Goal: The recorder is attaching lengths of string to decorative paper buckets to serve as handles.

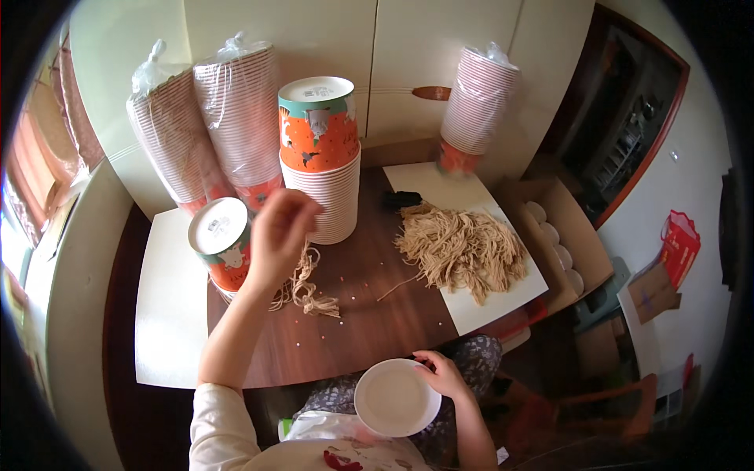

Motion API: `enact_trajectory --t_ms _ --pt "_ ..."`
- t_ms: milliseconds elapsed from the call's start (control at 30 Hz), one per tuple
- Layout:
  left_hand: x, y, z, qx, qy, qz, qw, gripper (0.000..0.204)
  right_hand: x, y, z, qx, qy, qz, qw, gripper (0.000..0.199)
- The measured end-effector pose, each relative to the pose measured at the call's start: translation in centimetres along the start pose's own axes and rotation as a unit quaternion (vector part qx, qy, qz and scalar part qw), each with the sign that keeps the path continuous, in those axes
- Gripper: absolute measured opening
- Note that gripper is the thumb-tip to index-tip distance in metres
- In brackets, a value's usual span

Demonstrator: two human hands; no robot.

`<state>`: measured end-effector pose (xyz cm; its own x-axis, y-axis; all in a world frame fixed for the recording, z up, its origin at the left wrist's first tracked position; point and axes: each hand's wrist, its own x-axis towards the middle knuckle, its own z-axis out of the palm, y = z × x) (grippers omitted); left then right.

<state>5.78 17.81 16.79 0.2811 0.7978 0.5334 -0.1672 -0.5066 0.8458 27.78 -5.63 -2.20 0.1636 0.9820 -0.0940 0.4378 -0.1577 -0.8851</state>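
Paper cup [395,396]: white inside facing up, held at its rim by right hand [444,375] over the lap. Left hand [279,235]: pinches twine handles [308,286] above brown tabletop [369,314]. Best lift one strand free of the tangle. Adjacent: stacked orange cups [320,157].

L arm stretched fwd, left hand [279,235] raised, fingers curled; right hand [444,375] low, grip closed.

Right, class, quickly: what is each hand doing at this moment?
Left hand: raised over the table, fingers closed on a paper twine handle.
Right hand: holding a white paper cup by its rim.
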Motion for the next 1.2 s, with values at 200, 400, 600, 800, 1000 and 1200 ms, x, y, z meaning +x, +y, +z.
enact_trajectory --t_ms 200,400,600,800,1000,1200 --pt "1.7 3.0 0.7 -0.034 -0.017 0.040 0.998 0.006 0.7 0.1 -0.1 -0.034 0.069 -0.085 0.993 0.031" --pt "2.0 4.5 2.4 -0.082 -0.041 0.056 0.994 0.006 4.1 -6.6 -0.8 0.022 0.125 -0.192 0.973 0.049" --pt "0.6 3.2 5.2 -0.083 -0.151 -0.013 0.985 0.009 10.7 -14.7 1.1 -0.107 0.209 -0.371 0.899 0.052" --pt "2.0 5.4 3.2 -0.164 -0.027 0.006 0.986 0.011 15.5 -11.7 2.7 -0.208 0.231 -0.368 0.876 0.014" --pt "3.8 8.2 -3.3 -0.293 0.172 0.159 0.927 0.008 17.1 -6.2 1.7 -0.264 0.216 -0.275 0.899 0.016" --pt "2.1 10.6 -7.5 -0.285 0.162 0.241 0.913 0.010 16.7 -3.1 0.7 -0.315 0.248 -0.219 0.890 0.019"
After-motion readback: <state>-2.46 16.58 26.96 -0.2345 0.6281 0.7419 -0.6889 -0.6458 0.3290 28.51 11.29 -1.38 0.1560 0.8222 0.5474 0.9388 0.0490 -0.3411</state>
